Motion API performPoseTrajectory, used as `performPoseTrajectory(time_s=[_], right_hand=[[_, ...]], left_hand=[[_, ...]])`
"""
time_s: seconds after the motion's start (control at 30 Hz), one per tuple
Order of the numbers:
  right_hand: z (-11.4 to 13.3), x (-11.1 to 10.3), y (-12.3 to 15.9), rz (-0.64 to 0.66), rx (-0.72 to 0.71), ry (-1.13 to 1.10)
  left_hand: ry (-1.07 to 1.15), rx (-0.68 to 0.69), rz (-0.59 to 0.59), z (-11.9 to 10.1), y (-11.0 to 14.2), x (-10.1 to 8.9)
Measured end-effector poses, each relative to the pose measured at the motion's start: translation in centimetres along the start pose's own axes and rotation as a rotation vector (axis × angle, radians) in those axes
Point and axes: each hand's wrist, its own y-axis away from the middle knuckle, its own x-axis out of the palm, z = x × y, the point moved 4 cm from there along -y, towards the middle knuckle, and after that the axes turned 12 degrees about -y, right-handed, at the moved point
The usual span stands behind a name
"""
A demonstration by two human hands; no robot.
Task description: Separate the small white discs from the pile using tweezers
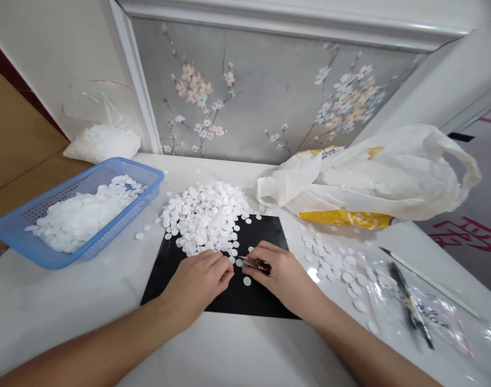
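A heap of small white discs point(208, 212) spreads over the back of a black mat point(249, 302). At the heap's front edge my left hand point(200, 279) is closed, thumb and fingers pinched together. A disc shows right at its fingertips, but whether the hand grips it I cannot tell. My right hand point(283, 274) is closed around a small tool with a metal tip and a dark brown handle point(256, 263); its exact kind is unclear. The tip points left, close to a loose white disc point(239, 263). Another single disc point(247, 281) lies on the mat between my hands.
A blue plastic basket point(108, 244) with white discs stands left, a filled clear bag point(104, 142) behind it. On the right are a white plastic bag point(374, 177), scattered discs point(329, 260), a black pen point(410, 306), a thin pale stick point(431, 282) and clear zip bags point(442, 317).
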Motion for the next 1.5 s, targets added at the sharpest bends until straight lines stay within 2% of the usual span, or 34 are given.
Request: performPoseTrajectory(time_s=[0.07,0.13,0.2,0.27,0.33,0.43,0.73,0.87,0.97,1.07,1.2,1.27,1.37,1.43,1.5], right_hand=[[0.3,0.0,0.0,0.001,-0.054,0.052],[0.4,-0.2,0.1,-0.010,-0.044,0.012],[0.2,-0.4,0.2,-0.014,0.078,-0.140],[-0.2,-0.3,0.4,0.021,0.243,-0.345],[-0.2,0.0,0.7,0.080,0.361,-0.548],[-0.2,0.2,0.9,0.115,0.415,-0.752],[-0.8,-0.5,0.4,0.011,0.429,-0.800],[-1.1,-0.9,0.2,0.005,0.372,-0.731],[-1.1,-1.0,0.2,0.024,0.315,-0.571],[-0.9,-0.8,0.4,0.053,0.299,-0.383],[-0.3,0.1,0.6,0.096,0.246,-0.253],[-0.1,0.5,0.6,0.119,0.212,-0.223],[0.0,0.6,0.6,0.138,0.186,-0.179],[-0.1,0.4,0.7,0.134,0.189,-0.182],[-0.4,0.0,0.7,0.116,0.227,-0.222]], left_hand=[[0.251,-0.135,0.018,0.3,0.1,-0.3],[0.575,-0.276,0.078,0.5,0.4,-0.1],[0.890,-0.374,0.160,0.3,0.6,0.5],[1.095,-0.409,0.216,0.0,0.7,1.0],[1.178,-0.408,0.225,-0.1,0.7,1.2],[1.232,-0.406,0.212,-0.1,0.6,1.4],[1.395,-0.464,0.234,0.1,0.8,2.0],[1.321,-0.452,0.199,0.3,0.6,1.5],[1.274,-0.460,0.073,0.8,0.4,0.7],[1.334,-0.524,-0.048,1.6,0.5,0.0],[1.336,-0.548,-0.062,2.3,0.4,-0.2],[1.191,-0.529,-0.050,2.6,0.4,-0.4],[0.729,-0.456,-0.037,2.8,0.3,-1.1],[0.402,-0.364,-0.015,2.5,0.3,-1.4],[0.176,-0.236,-0.006,1.9,0.2,-1.5]])
